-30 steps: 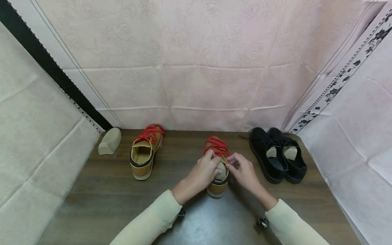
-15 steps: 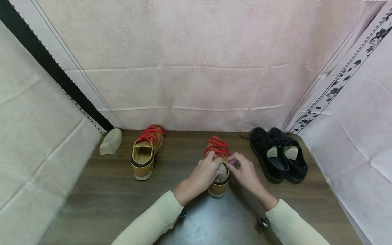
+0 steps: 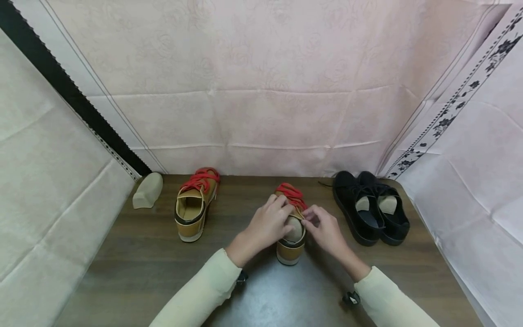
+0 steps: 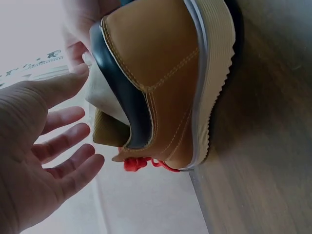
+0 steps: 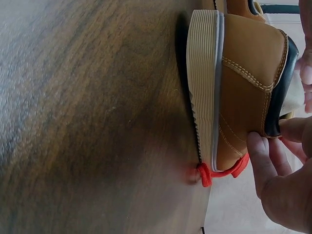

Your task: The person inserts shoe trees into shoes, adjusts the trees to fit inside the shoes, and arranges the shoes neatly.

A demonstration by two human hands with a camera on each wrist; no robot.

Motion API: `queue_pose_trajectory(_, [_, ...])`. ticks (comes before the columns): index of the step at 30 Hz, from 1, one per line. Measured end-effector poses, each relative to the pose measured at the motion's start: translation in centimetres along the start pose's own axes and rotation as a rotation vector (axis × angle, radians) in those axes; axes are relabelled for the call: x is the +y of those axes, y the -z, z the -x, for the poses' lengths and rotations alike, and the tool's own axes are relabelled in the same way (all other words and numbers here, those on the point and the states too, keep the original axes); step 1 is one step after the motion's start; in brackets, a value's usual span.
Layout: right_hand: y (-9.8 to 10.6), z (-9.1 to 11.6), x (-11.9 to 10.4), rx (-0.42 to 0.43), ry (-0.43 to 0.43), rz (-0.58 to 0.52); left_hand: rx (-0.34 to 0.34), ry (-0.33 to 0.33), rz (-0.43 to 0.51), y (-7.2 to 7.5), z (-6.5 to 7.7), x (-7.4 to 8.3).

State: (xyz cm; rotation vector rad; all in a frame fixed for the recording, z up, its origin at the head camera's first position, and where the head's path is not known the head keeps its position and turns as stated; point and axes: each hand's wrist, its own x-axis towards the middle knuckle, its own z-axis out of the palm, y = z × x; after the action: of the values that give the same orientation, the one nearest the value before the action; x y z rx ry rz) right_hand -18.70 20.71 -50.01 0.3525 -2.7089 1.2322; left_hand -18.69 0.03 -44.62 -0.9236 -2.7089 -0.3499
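Observation:
A tan shoe with red laces (image 3: 289, 255) stands on the wooden surface, toe pointing away. Its dark padded collar (image 4: 139, 119) shows in the left wrist view. A pale shoe insert (image 3: 294, 230) sits in its opening. My right hand (image 3: 325, 229) pinches the right edge of the opening near the laces; in the right wrist view the thumb lies inside the collar and the fingers (image 5: 263, 161) outside. Over the left side of the opening is my left hand (image 3: 265, 225), its fingers loosely spread and apart from the upper in the left wrist view, thumb close to the insert.
To the left stands the matching tan shoe (image 3: 191, 213), its opening without an insert. Another pale insert (image 3: 148, 190) lies at the far left corner. A pair of black shoes (image 3: 369, 211) stands at right. Pale patterned cloth (image 3: 253, 118) hangs behind and at both sides.
My left hand has eased its fingers off the left edge of the opening and shifted slightly left, showing more of the insert. The right hand keeps its pinch.

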Motion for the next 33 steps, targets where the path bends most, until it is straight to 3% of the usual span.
queue_pose_trajectory(10, [0.1, 0.0, -0.1, 0.0, 0.003, 0.004, -0.072, 0.017, 0.061, -0.4, -0.3, -0.7])
queue_pose_trajectory(18, [0.0, 0.0, -0.1, 0.007, 0.015, 0.011, -0.038, -0.01, 0.051, -1.0, -0.2, -1.0])
queue_pose_trajectory(24, [0.0, 0.0, 0.0, 0.007, 0.006, 0.007, 0.054, -0.088, -0.015, -0.9, 0.4, -0.8])
queue_pose_trajectory(28, [0.0, 0.0, -0.1, 0.004, -0.01, 0.001, 0.042, -0.106, -0.002, -0.8, 0.9, -0.1])
queue_pose_trajectory(33, [-0.1, 0.1, -0.1, 0.0, -0.023, 0.005, 0.018, -0.084, 0.02, -0.8, 1.1, 0.6])
